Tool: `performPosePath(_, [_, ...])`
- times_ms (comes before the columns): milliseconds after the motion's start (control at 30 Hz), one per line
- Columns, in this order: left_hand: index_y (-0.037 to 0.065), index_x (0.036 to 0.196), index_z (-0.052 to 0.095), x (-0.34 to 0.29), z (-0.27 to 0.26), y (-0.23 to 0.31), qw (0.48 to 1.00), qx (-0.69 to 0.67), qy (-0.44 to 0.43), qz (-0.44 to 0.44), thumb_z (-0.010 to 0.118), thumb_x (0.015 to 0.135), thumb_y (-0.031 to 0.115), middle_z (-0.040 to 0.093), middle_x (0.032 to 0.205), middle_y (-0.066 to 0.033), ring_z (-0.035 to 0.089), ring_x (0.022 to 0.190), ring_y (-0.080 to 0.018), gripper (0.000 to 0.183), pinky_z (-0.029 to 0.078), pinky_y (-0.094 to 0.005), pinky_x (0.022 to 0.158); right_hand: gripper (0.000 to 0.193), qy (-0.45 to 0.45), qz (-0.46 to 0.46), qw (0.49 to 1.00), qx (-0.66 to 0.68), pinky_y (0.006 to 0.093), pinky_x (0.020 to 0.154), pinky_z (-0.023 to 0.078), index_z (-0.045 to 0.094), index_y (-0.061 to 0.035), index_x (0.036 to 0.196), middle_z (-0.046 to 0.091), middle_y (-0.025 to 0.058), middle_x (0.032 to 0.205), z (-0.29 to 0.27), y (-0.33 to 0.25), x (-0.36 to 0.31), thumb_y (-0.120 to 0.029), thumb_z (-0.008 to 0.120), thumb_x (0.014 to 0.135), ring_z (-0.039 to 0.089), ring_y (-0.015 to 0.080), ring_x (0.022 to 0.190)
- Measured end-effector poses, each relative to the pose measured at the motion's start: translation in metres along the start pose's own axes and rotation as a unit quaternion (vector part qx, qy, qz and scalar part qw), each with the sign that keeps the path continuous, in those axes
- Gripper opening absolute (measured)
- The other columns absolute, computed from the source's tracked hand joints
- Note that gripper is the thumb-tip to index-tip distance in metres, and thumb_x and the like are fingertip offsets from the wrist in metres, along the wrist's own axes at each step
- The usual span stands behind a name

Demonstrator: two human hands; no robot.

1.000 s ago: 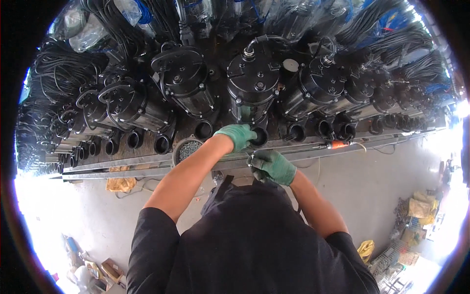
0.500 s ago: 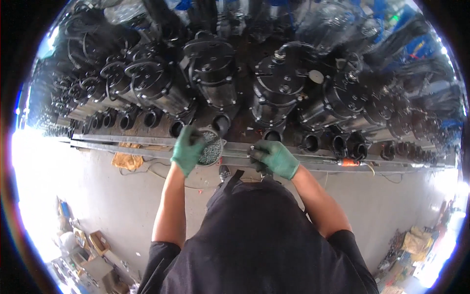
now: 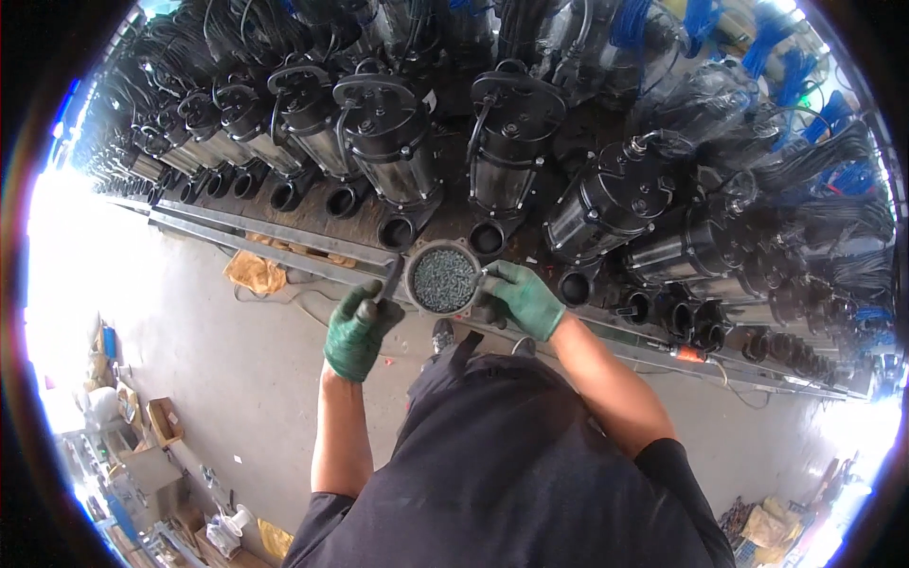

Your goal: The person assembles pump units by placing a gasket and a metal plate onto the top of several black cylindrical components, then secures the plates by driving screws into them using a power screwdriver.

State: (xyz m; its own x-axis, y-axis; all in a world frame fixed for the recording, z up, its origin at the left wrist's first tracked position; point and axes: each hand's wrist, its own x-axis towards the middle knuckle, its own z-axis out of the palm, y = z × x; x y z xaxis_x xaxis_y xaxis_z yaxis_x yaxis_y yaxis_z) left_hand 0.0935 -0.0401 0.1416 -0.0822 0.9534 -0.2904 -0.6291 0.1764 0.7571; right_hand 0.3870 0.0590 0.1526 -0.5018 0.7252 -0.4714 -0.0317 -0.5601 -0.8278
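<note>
A person in a dark shirt [image 3: 530, 464] works with two green-gloved hands at a packed surface [image 3: 322, 227], cartons [image 3: 164, 421] on the grey floor [image 3: 256, 379] to the near left and pale brown sacks [image 3: 770, 523] to the near right. The left hand [image 3: 358, 333] is raised just left of a round metal dish [image 3: 442, 243], its fingers curled beside a dark, narrow shape; whether its grip is clamped on anything cannot be told. The dish, heaped with small grey screws [image 3: 443, 281], sits between the hands at the near edge of the surface. At its right rim is the right hand [image 3: 521, 298], fingers bent inward and tips partly hidden, so its grip cannot be read either. A yellowish-brown bag [image 3: 254, 273] lies low to the left, behind a metal rail [image 3: 256, 241] along the edge; an orange tool [image 3: 689, 354] lies by the edge to the right. Just beyond the dish, a black outlet ring [image 3: 488, 239] crowds its far side, part of a row of black-capped metal pumps [image 3: 502, 170] that blocks much of the surface. Farther back rise bundled black cables [image 3: 256, 33], clear plastic wrapping [image 3: 701, 95] and blue cords [image 3: 757, 43].
</note>
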Motion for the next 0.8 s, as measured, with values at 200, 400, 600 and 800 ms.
performPosePath(200, [0.001, 0.127, 0.063, 0.007, 0.028, -0.025, 0.989, -0.098, -0.063, -0.086, 0.074, 0.094, 0.008, 0.071, 0.113, -0.0158, 0.069, 0.112, -0.0317, 0.036, 0.059, -0.0455, 0.098, 0.021, -0.013, -0.002, 0.992, 0.125, 0.0324, 0.068, 0.056, 0.067, -0.0057, 0.117, 0.072, 0.0064, 0.098, -0.009, 0.004, -0.004, -0.019, 0.056, 0.105, 0.068, 0.0166, 0.08])
performPosePath(400, [0.002, 0.125, 0.063, 0.017, 0.042, -0.025, 0.978, -0.082, -0.122, -0.15, 0.066, 0.102, 0.021, 0.071, 0.113, -0.0154, 0.069, 0.109, -0.0291, 0.03, 0.058, -0.0467, 0.096, 0.024, 0.012, -0.02, 0.991, 0.132, 0.0319, 0.071, 0.056, 0.068, -0.006, 0.118, 0.072, 0.0058, 0.099, -0.007, -0.001, -0.009, -0.021, 0.055, 0.105, 0.067, 0.0157, 0.08])
performPosePath(600, [0.005, 0.118, 0.055, 0.024, 0.053, -0.039, 0.973, -0.062, -0.137, -0.178, 0.062, 0.104, 0.039, 0.066, 0.098, -0.0121, 0.065, 0.091, -0.0238, 0.038, 0.056, -0.0397, 0.085, 0.023, 0.081, -0.054, 0.987, -0.127, 0.0258, 0.067, 0.053, 0.07, -0.0048, 0.113, 0.069, 0.0017, 0.094, -0.012, -0.016, -0.03, -0.021, 0.056, 0.106, 0.061, 0.0081, 0.074])
performPosePath(800, [0.007, 0.116, 0.053, 0.018, 0.084, -0.03, 0.963, 0.058, -0.215, -0.15, 0.06, 0.104, 0.045, 0.061, 0.096, -0.01, 0.063, 0.086, -0.0224, 0.041, 0.053, -0.0368, 0.079, 0.015, 0.027, -0.079, 0.991, -0.102, 0.0236, 0.059, 0.051, 0.063, -0.0043, 0.116, 0.068, 0.0029, 0.09, -0.002, -0.044, -0.054, -0.012, 0.056, 0.105, 0.061, 0.0082, 0.069])
